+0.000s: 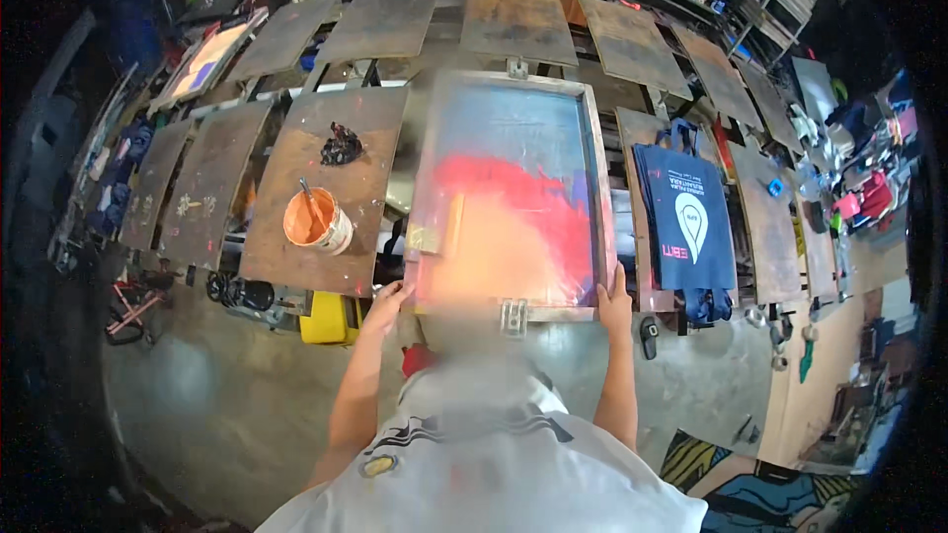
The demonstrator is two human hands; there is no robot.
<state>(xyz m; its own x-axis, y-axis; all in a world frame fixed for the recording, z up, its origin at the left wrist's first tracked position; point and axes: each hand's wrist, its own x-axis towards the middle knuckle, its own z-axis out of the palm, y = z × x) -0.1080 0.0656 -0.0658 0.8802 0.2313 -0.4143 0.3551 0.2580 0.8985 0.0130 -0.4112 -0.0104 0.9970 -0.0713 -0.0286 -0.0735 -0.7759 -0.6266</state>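
Note:
A wooden-edged screen printing frame (pixel 598 178) lies in front of me, its mesh smeared with bright orange and red ink below a blue-grey upper part. My left hand (pixel 387 307) is closed on the frame's near left corner. At the near right corner, my right hand (pixel 614 300) grips the frame's side, thumb and fingers around the edge. Along the frame's inner left side is a narrow yellow-orange strip (pixel 455 224), with a small yellowish patch (pixel 424 240) beside it. A metal hinge clamp (pixel 513 317) sits at the near edge. A blurred band hides part of the frame's left side.
Left of the frame, a board (pixel 262 262) carries a tub of orange ink (pixel 318 221) with a stick in it and a dark crumpled lump (pixel 341 144). On the right lies a navy printed bag (pixel 683 217). More boards stand in rows; a yellow container (pixel 331 319) is below.

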